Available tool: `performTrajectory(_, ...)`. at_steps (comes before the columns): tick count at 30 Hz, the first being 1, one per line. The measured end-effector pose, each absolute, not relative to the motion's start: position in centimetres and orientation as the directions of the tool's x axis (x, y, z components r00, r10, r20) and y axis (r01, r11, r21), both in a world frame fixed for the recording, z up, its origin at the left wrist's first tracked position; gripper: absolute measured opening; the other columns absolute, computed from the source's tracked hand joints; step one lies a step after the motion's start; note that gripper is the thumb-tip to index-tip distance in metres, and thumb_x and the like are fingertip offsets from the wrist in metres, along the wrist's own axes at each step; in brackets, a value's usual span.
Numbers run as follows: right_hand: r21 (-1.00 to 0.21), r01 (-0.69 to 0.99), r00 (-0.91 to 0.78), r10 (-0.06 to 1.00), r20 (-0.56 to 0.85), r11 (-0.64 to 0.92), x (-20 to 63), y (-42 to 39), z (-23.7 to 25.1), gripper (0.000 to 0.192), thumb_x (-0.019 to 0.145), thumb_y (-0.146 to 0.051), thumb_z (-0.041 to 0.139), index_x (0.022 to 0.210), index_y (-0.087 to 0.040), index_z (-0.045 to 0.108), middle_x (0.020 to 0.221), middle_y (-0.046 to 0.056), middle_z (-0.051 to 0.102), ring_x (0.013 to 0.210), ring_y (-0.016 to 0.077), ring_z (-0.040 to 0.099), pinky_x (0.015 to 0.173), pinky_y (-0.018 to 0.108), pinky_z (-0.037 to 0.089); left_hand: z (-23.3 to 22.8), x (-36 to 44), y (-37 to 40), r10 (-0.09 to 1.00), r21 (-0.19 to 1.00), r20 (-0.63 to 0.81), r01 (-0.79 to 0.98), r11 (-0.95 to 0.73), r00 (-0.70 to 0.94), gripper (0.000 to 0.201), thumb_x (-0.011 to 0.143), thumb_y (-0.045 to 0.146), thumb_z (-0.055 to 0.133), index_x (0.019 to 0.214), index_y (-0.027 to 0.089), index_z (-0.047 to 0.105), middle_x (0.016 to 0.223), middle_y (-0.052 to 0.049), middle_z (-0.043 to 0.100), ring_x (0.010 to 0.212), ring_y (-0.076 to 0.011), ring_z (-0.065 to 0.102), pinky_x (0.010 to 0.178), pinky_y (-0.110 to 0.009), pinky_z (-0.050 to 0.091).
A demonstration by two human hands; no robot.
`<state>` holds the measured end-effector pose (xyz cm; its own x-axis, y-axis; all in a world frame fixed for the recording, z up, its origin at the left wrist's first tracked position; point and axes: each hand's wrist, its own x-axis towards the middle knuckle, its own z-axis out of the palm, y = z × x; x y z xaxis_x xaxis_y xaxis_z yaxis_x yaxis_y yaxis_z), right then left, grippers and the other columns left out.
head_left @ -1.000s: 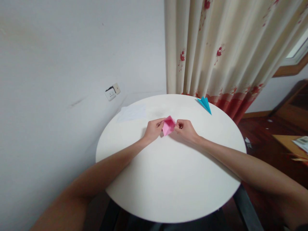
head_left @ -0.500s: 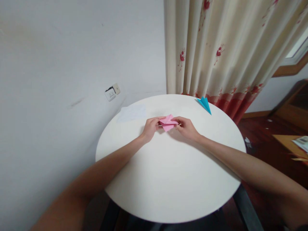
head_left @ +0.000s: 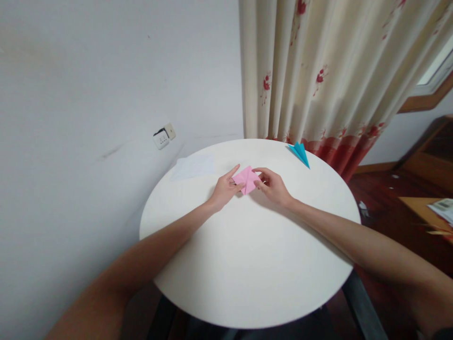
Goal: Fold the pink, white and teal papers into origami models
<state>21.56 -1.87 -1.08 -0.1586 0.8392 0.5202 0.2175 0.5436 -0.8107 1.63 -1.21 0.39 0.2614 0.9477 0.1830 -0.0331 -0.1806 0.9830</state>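
Observation:
A pink folded paper (head_left: 247, 180), diamond-shaped with a crease down its middle, is between my two hands over the round white table (head_left: 255, 264). My left hand (head_left: 225, 188) grips its left side, thumb on top near the lower edge, with the index finger stretched out away from the paper. On the right side, my right hand (head_left: 273, 185) pinches the paper's edge with bent fingers. Some of the fingertips are hidden beneath the paper.
A blue paper plane (head_left: 300, 154) lies near the table's far right edge. White sheets (head_left: 193, 167) lie at the far left. Behind the table stand a wall (head_left: 116, 85) with a socket (head_left: 161, 140) and a floral curtain (head_left: 300, 94).
The pink paper's raised flap now lies flat, so it shows as a diamond. My left thumb has moved onto the paper and the left index finger has lifted off it.

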Motion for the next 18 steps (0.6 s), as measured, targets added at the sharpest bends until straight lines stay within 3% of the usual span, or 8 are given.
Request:
performTrajectory(2,-0.819,0.195,-0.156,0.842,0.517,0.539,21.59,-1.70,-1.30,0.044,0.085,-0.040,0.064,0.125,-0.020,0.059,0.078,0.001,0.062,0.066,0.0167,0.056,0.060,0.029,0.043,0.29,1.61,-1.22,0.947,0.985,0.165,-0.002,-0.171,0.277,0.104,0.066,0.034,0.087,0.153,0.015,0.035,0.096,-0.009,0.076,0.074,-0.0160,0.067,0.069,-0.029,0.055)
performTrajectory(4,-0.827,0.166,-0.159,0.843,0.514,0.536,21.59,-1.68,-1.33,0.046,0.085,-0.039,0.065,0.125,-0.020,0.057,0.075,0.000,0.060,0.066,0.0165,0.056,0.059,0.028,0.043,0.17,1.51,-1.18,0.936,0.981,0.184,0.003,-0.194,0.299,0.089,0.066,0.034,0.087,0.145,0.014,0.049,0.094,-0.009,0.075,0.073,-0.0161,0.066,0.066,-0.027,0.053)
performTrajectory(6,-0.832,0.157,-0.166,0.845,0.509,0.532,21.57,-1.74,-1.27,0.044,0.084,-0.038,0.065,0.123,-0.019,0.057,0.073,-0.001,0.060,0.064,0.0161,0.055,0.059,0.028,0.043,0.06,1.41,-1.12,0.926,0.977,0.202,0.002,-0.214,0.320,0.065,0.068,0.036,0.085,0.125,0.011,0.066,0.091,-0.008,0.073,0.074,-0.0159,0.065,0.065,-0.025,0.051)
performTrajectory(8,-0.833,0.163,-0.171,0.846,0.505,0.529,21.52,-1.81,-1.21,0.042,0.083,-0.035,0.066,0.120,-0.018,0.059,0.071,-0.001,0.059,0.063,0.0155,0.054,0.059,0.028,0.042,0.02,1.37,-1.10,0.924,0.977,0.193,0.022,-0.212,0.329,0.048,0.069,0.038,0.084,0.104,0.008,0.073,0.085,-0.007,0.072,0.071,-0.0148,0.063,0.063,-0.024,0.048)
performTrajectory(10,-0.833,0.170,-0.179,0.848,0.498,0.526,21.45,-1.86,-1.20,0.041,0.082,-0.033,0.067,0.119,-0.017,0.060,0.069,-0.002,0.059,0.062,0.0146,0.053,0.059,0.027,0.041,0.04,1.41,-1.10,0.930,0.977,0.181,0.046,-0.206,0.321,0.044,0.068,0.038,0.085,0.097,0.008,0.073,0.082,-0.006,0.071,0.068,-0.0139,0.061,0.061,-0.024,0.045)
performTrajectory(15,-0.834,0.178,-0.217,0.848,0.484,0.522,21.13,-1.93,-1.34,0.035,0.079,-0.029,0.068,0.110,-0.015,0.063,0.066,-0.004,0.057,0.059,0.0121,0.050,0.057,0.025,0.038,0.20,1.55,-1.08,0.942,0.969,0.221,0.057,-0.242,0.251,0.054,0.063,0.037,0.087,0.108,0.011,0.072,0.096,-0.009,0.072,0.079,-0.0173,0.063,0.070,-0.027,0.048)
performTrajectory(18,-0.843,0.174,-0.242,0.852,0.465,0.510,21.04,-2.03,-1.33,0.022,0.079,-0.032,0.068,0.093,-0.015,0.065,0.065,-0.004,0.056,0.058,0.0111,0.047,0.056,0.025,0.036,0.22,1.50,-1.09,0.950,0.969,0.202,0.096,-0.230,0.238,0.046,0.063,0.041,0.086,0.095,0.010,0.075,0.084,-0.007,0.071,0.073,-0.0167,0.061,0.065,-0.026,0.045)
